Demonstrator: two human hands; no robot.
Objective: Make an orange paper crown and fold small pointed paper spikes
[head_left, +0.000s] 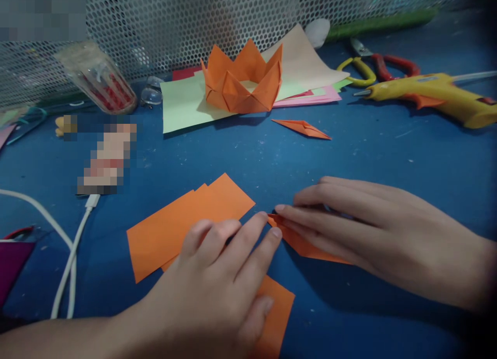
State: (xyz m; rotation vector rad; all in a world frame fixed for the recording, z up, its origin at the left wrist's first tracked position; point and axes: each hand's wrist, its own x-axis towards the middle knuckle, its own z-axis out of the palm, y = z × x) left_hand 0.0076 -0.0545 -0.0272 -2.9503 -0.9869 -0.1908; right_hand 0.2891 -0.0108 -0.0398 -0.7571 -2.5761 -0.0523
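A folded piece of orange paper lies on the blue table, partly hidden under my right hand. The fingers of that hand are stretched out and press flat along its upper edge. My left hand is open, with two fingers extended to the paper's left tip and the others bent. Beneath and beside the left hand are loose orange paper strips, some overlapping. Another orange strip shows below its thumb. Farther back sits a folded narrow orange paper piece.
An orange paper crown stands on coloured sheets at the back. To the right lie a yellow glue gun and red-handled pliers. A tilted jar, a blurred-out device and a white cable occupy the left.
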